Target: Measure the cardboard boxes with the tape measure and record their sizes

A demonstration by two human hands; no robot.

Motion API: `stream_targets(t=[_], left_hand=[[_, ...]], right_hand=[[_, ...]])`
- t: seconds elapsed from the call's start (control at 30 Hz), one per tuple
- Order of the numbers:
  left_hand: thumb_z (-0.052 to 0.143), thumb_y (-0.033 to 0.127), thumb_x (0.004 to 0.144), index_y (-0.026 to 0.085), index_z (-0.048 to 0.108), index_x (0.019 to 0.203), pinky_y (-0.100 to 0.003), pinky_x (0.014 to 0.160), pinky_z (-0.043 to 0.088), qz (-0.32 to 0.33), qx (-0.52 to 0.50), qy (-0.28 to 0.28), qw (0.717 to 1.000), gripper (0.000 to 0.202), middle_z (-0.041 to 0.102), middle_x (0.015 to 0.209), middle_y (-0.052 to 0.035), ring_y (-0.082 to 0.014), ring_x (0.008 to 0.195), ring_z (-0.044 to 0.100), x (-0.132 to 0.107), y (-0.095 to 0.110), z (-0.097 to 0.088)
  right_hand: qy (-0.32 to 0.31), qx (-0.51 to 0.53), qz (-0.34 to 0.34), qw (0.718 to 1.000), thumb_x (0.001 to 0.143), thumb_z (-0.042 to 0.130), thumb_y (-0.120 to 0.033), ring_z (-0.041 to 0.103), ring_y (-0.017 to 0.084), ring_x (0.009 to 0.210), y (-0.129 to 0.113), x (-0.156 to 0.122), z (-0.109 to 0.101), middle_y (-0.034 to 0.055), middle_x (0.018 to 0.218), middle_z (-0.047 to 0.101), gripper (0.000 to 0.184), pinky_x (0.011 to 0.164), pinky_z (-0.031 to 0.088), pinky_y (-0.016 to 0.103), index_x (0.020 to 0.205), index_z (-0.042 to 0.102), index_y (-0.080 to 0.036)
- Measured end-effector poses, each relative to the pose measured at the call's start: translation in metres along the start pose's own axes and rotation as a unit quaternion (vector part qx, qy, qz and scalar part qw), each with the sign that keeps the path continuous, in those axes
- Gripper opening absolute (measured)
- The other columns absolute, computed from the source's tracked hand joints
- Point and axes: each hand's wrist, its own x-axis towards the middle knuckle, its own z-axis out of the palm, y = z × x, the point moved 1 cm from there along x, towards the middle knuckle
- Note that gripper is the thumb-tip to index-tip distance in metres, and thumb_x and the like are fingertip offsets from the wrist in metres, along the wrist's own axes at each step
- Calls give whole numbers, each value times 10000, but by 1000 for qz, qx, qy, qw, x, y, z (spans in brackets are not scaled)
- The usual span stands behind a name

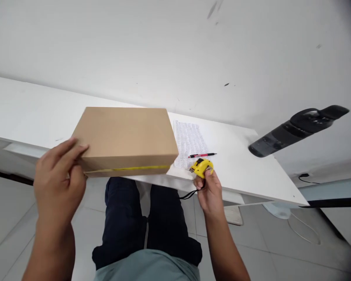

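A brown cardboard box (127,132) sits at the front edge of the white table. My left hand (61,171) grips its near left corner, fingers over the top edge and thumb lower down at the front. Along the box's front face runs a thin yellow strip (140,168), like a tape measure blade. My right hand (209,191) is closed around a yellow tape measure (203,168), held to the right of the box, with a black wrist strap (188,194) hanging from it. Whether the strip joins the tape measure's case, I cannot tell.
Right of the box lies a sheet of paper (190,136) covered in writing, with a red and black pen (201,155) across it. A dark bottle (283,136) stands farther right on the white table (26,105). Behind rises a wall (152,50).
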Motion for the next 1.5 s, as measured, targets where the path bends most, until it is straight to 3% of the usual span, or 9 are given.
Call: stream_targets(t=[0.17, 0.5, 0.63, 0.8, 0.97, 1.07, 1.2, 1.3, 1.5], left_hand=[[410, 103, 975, 306, 677, 1314, -519, 1144, 476, -30, -40, -14, 999, 477, 619, 1440, 40, -242, 1330, 596, 9, -18, 10], [658, 164, 884, 285, 647, 1355, -533, 1101, 430, 25, 31, 71, 997, 487, 569, 1492, -111, -342, 1317, 563, -1, 28, 42], [792, 444, 846, 231, 605, 1340, -546, 1178, 373, 180, -72, 35, 980, 570, 612, 1436, -137, -321, 1351, 543, -19, 76, 23], [659, 162, 945, 157, 723, 1070, -408, 1225, 361, 337, -170, -15, 926, 140, 807, 1017, -51, -163, 1072, 716, -35, 108, 0], [766, 125, 855, 252, 743, 1055, -398, 1274, 290, 307, -39, 24, 951, 238, 799, 966, 47, -123, 914, 723, -19, 40, -7], [748, 188, 884, 222, 727, 1180, -411, 1095, 508, 178, 13, 137, 974, 298, 786, 1048, 3, -160, 949, 721, 5, -35, 4], [675, 330, 965, 219, 719, 1164, -422, 995, 577, 43, -33, 135, 989, 232, 755, 1187, -17, -204, 1104, 710, 32, -100, 30], [684, 364, 956, 233, 731, 1114, -446, 1030, 572, 10, -83, 98, 992, 211, 746, 1225, -11, -208, 1139, 706, 35, -100, 40], [695, 361, 934, 315, 710, 1237, -461, 1099, 533, 57, -85, 1, 995, 306, 685, 1379, -4, -233, 1214, 682, 25, -50, 31]], right_hand=[[-43, 4, -62, 997, 832, 786, -532, 383, 57, 521, -20, -10, 17, -15, 896, 605, 370, 488, 355, 228, 1052, 655, -265], [-110, -83, -163, 977, 859, 720, -624, 455, 109, 500, -39, -49, 42, 36, 894, 638, 577, 391, 386, 252, 1352, 602, -349], [-177, -93, -150, 968, 791, 779, -644, 565, 145, 543, -35, -61, 47, 64, 946, 697, 607, 440, 486, 278, 1298, 641, -341], [-266, -107, -114, 951, 765, 802, -643, 672, 202, 683, -27, -73, 53, 69, 967, 723, 636, 547, 573, 312, 1291, 662, -314], [-164, -87, -220, 958, 882, 760, -477, 561, 131, 552, -40, -53, 33, 54, 996, 704, 504, 435, 474, 254, 1358, 635, -365], [-83, -102, -259, 957, 913, 730, -415, 534, 128, 585, -53, -29, 19, 33, 969, 656, 501, 491, 497, 266, 1396, 599, -391], [-56, -174, -277, 943, 943, 680, -407, 562, 158, 694, -57, -7, 14, 41, 1065, 630, 568, 613, 548, 320, 1480, 496, -435], [-59, -219, -282, 932, 960, 646, -436, 579, 173, 724, -52, 1, 20, 47, 1067, 627, 573, 649, 570, 344, 1504, 466, -429], [-100, -254, -270, 923, 982, 601, -455, 666, 254, 1000, -51, 6, 32, 84, 1282, 621, 570, 800, 600, 428, 1527, 437, -413]])
